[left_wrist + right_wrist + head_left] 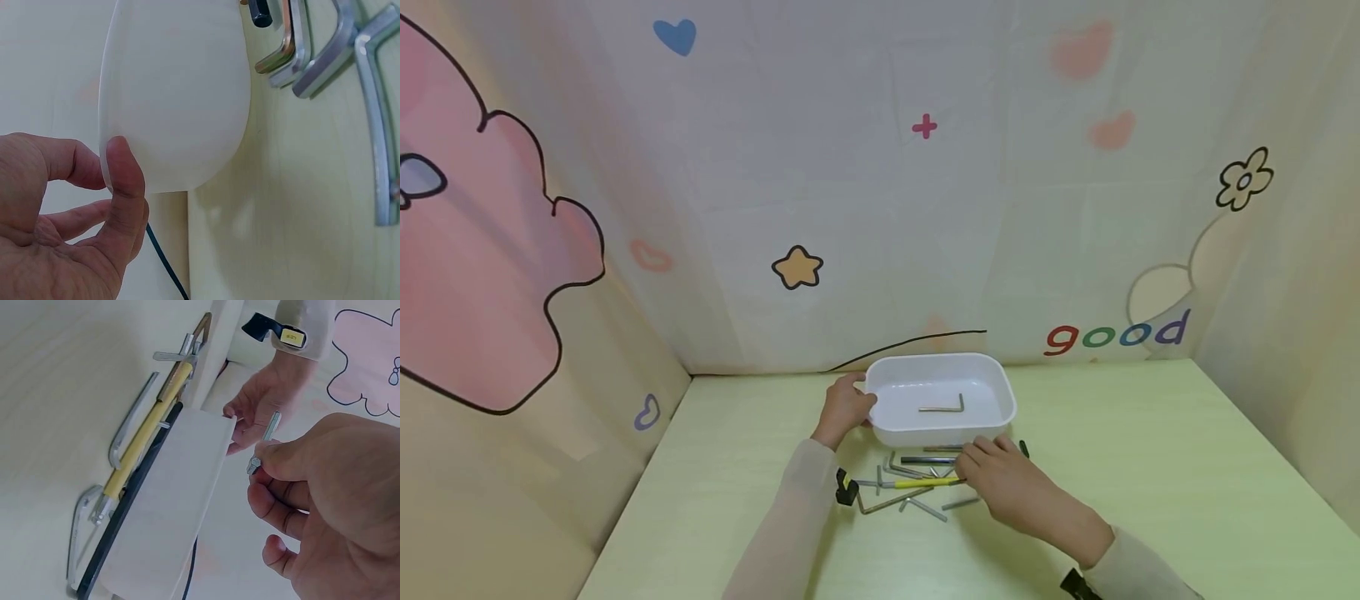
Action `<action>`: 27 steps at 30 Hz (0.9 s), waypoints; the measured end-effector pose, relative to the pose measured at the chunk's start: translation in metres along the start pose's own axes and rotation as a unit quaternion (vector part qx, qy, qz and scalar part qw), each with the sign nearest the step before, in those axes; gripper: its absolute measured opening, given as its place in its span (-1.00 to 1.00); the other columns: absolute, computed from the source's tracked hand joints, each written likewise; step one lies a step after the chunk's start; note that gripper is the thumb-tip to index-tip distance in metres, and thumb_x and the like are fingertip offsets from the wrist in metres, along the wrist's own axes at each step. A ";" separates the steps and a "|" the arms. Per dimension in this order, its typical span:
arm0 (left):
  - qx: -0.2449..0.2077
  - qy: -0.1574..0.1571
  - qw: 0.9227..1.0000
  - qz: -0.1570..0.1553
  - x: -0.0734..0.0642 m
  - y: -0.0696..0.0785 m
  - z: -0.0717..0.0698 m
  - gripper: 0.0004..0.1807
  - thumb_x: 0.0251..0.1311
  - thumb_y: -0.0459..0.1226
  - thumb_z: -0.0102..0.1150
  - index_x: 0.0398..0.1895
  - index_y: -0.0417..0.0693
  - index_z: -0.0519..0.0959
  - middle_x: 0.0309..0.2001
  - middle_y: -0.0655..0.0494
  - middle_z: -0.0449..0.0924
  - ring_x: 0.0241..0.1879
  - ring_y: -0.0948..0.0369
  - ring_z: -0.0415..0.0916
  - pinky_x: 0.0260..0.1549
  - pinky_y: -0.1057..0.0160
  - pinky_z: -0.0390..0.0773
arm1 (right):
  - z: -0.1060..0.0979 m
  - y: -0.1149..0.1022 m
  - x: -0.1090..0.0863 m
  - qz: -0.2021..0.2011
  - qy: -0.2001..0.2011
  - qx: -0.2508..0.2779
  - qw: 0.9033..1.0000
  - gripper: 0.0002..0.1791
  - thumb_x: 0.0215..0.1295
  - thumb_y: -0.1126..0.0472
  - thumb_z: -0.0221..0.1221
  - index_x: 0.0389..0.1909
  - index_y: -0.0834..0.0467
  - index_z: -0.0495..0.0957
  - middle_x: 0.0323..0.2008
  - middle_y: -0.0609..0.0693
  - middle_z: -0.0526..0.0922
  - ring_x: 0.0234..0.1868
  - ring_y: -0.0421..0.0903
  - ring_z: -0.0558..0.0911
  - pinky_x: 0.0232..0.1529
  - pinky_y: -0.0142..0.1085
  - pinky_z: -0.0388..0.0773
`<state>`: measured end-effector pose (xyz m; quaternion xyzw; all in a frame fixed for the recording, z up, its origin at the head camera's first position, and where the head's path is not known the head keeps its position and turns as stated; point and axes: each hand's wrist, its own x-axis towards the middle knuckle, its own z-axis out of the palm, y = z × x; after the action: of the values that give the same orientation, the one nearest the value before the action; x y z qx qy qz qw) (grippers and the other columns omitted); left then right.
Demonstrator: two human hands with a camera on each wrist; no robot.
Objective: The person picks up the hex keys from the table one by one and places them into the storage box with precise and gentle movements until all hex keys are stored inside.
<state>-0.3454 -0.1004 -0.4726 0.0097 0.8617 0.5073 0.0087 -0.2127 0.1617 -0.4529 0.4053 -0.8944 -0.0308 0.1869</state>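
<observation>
My left hand (845,410) holds the left end of a white plastic box (940,436), thumb outside its wall and fingers at the rim. Inside the box lies one L-shaped hex key (942,409). Between thumb and forefinger, my right hand (1015,487) pinches a small silver hex key (272,428), seen in the right wrist view; in the head view the hand hides it. That hand is close to the box's front right, over a loose pile of hex keys. Among these are a yellow-sleeved rod (917,483) and a dark rod (925,460).
Several silver and bronze hex keys lie on the pale table (1150,467) in front of the box, such as a long bronze one (891,502). Behind the box hangs a printed curtain (880,208). Black wrist mounts (846,487) sit on the sleeves.
</observation>
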 end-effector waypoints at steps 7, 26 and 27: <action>-0.007 0.005 1.000 -0.003 0.002 -0.002 -0.001 -0.44 0.14 -0.38 0.09 0.27 -0.35 0.42 -0.28 -0.30 0.67 -0.76 0.27 0.52 -0.50 0.05 0.78 | -0.008 0.002 0.004 0.008 -0.003 0.001 1.000 -0.87 0.26 0.28 0.21 -0.29 0.01 0.46 -0.36 -0.16 0.43 -0.28 -0.17 0.34 -0.30 -0.39 0.21; -0.014 0.008 1.000 -0.007 0.003 -0.001 0.000 -0.47 0.09 -0.47 0.04 0.22 -0.39 0.41 -0.31 -0.27 0.64 -0.74 0.26 0.52 -0.50 0.08 0.78 | -0.018 0.015 0.023 0.038 -0.008 0.010 0.999 -0.81 0.22 0.37 0.24 -0.27 0.07 0.44 -0.33 -0.12 0.49 -0.25 -0.13 0.39 -0.30 -0.34 0.29; -0.014 0.008 1.000 -0.007 0.003 -0.001 0.000 -0.47 0.09 -0.47 0.04 0.21 -0.39 0.42 -0.31 -0.27 0.64 -0.75 0.26 0.51 -0.50 0.07 0.78 | -0.019 0.016 0.025 0.040 -0.011 0.011 0.999 -0.80 0.22 0.37 0.25 -0.26 0.07 0.44 -0.32 -0.12 0.49 -0.25 -0.13 0.39 -0.30 -0.34 0.30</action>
<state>-0.3480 -0.1011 -0.4736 -0.0008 0.8546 0.5193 0.0054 -0.2321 0.1560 -0.4248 0.3707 -0.9122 -0.0183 0.1737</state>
